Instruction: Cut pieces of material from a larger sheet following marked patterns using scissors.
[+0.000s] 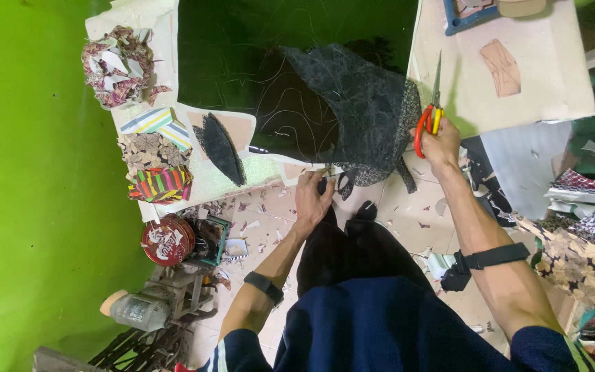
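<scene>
Close to the person's dark trousers, the left hand was low and near the knees. Its fingers were pinched together on the bottom edge of the big dark speckled sheet of fabric. That edge hung over the front of the white tabletop, just above the tiled floor with its small scraps.

A little further out and off to the right, the right hand was closed around the red and yellow handles of the scissors. The long thin blades pointed straight away from the person, up over the tabletop. The blades looked shut or almost shut, but they were too thin to be sure. The scissors stood just beside the right edge of the dark sheet, so the sheet lay to the left of that hand. The left hand was the nearer one to the sheet, for it was already holding it.

The sheet spread up and away from both hands, with thin pale curved lines drawn on its darker half.

Further left on the tabletop lay a dark leaf-shaped cut piece, well apart from both hands. Beyond that sat folded patterned cloths with bright stripes and a heap of pink and white cloth scraps.
</scene>
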